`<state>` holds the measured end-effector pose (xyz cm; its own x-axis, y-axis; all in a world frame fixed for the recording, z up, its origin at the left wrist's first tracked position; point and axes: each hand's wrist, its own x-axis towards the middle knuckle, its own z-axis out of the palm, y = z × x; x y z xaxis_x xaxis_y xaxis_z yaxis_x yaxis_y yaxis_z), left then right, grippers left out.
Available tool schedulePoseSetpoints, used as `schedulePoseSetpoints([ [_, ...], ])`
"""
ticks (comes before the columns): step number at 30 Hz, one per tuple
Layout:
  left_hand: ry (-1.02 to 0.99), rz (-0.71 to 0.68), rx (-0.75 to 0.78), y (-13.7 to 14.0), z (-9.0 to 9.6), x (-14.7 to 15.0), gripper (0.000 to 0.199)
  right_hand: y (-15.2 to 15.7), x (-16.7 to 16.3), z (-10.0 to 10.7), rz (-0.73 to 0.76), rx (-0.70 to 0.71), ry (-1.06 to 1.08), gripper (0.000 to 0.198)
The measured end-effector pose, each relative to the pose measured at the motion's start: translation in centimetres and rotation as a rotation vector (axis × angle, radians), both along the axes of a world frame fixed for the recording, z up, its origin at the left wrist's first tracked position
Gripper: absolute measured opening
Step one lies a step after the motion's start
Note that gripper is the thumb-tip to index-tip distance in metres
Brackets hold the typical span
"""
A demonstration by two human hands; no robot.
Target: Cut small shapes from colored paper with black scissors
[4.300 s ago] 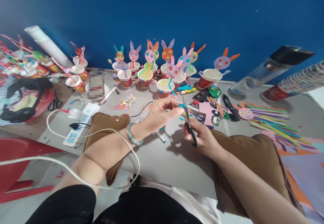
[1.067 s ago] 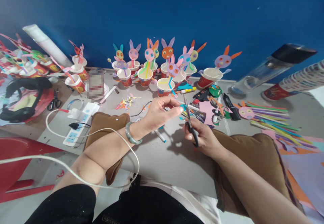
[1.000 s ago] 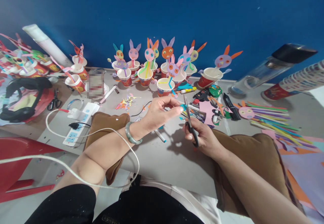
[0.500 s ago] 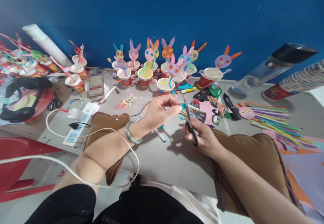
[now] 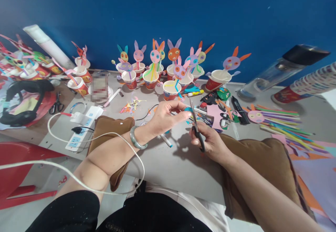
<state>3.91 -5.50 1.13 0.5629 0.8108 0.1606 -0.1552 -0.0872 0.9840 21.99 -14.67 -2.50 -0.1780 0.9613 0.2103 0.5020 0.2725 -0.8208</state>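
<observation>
Left hand (image 5: 169, 117) pinching a small blue paper piece (image 5: 188, 109), right hand (image 5: 214, 142) curled firmly round scissors (image 5: 194, 120) right beside it, cutting seemingly unfinished, paper-cup rabbits (image 5: 172, 95) standing assembled beyond both hands!

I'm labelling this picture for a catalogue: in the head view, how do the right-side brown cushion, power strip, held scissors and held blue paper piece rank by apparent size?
Largest to smallest:
1. Brown cushion
2. Power strip
3. Held scissors
4. Blue paper piece, partly covered, so its full size is unsure.
</observation>
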Motion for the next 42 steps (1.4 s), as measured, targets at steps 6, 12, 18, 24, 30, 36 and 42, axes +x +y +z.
schedulePoseSetpoints([
  [6,0.000,-0.018,0.036,0.16,-0.28,0.01,0.014,-0.01,0.02,0.10,0.006,0.015,0.002,0.065],
  [12,-0.015,-0.013,0.029,0.20,-0.28,0.05,0.014,0.01,0.03,-0.01,0.000,0.007,0.006,0.065],
  [18,-0.002,0.000,0.012,0.13,-0.11,-0.05,0.013,0.07,0.01,0.04,0.002,0.007,0.009,0.065],
  [24,-0.014,0.021,-0.007,0.05,-0.17,-0.08,0.012,0.11,0.02,0.09,0.004,0.003,0.014,0.062],
  [30,-0.024,0.027,-0.006,0.11,-0.14,0.02,0.013,0.06,0.03,0.02,0.003,0.003,0.016,0.064],
  [36,-0.002,-0.002,0.000,0.03,-0.13,0.02,0.013,-0.01,0.00,0.23,0.007,-0.010,0.020,0.063],
  [42,-0.001,-0.007,0.040,0.04,-0.25,0.05,0.013,0.05,0.03,0.06,0.005,-0.003,0.013,0.064],
])
